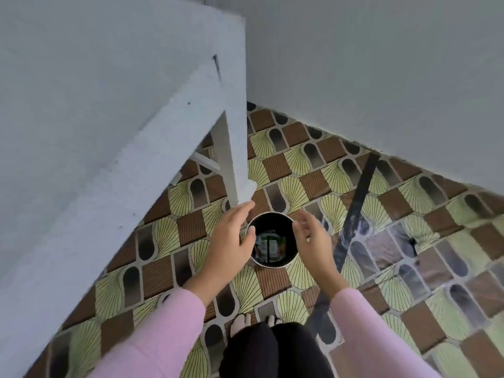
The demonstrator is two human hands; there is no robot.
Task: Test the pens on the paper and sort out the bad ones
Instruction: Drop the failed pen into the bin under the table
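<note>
A small round bin [283, 225] with a dark inside and a pale rim stands on the patterned floor below me; wrappers and scraps lie at its bottom. My left hand [231, 238] hovers over the bin's left rim, fingers relaxed and holding nothing. My right hand [312, 238] hovers at the right rim, fingers straight and apart, also holding nothing. Both arms wear pink sleeves. No pen or paper is in view.
A white table [95, 118] fills the left side; its leg [231, 159] comes down just beyond the bin. White walls [381, 77] meet in the corner behind. A dark strip [357, 197] runs across the floor at right. My feet [253, 323] stand near the bin.
</note>
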